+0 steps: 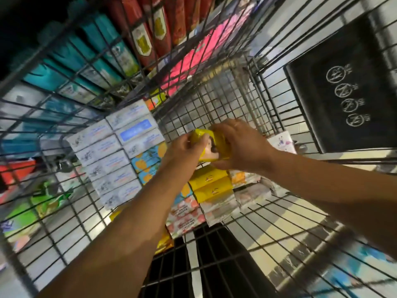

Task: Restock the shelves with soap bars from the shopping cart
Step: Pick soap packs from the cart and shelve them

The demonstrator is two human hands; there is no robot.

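Both arms reach down into the wire shopping cart (217, 100). My left hand (184, 149) and my right hand (238, 143) together grip yellow soap bar boxes (209, 145), held just above the stock in the cart. Below them lie more yellow soap boxes (211, 186), a block of white soap boxes (107, 155), blue-and-orange boxes (148, 160) and pink-patterned packs (184, 216). How many yellow boxes the hands hold is not clear.
Through the cart's wire wall I see shelf goods: teal boxes (90, 54), red tubes (148, 29) and pink packs (193, 61). A black mat (343, 87) lies on the floor at the right. Green packets (43, 203) sit outside the cart at the left.
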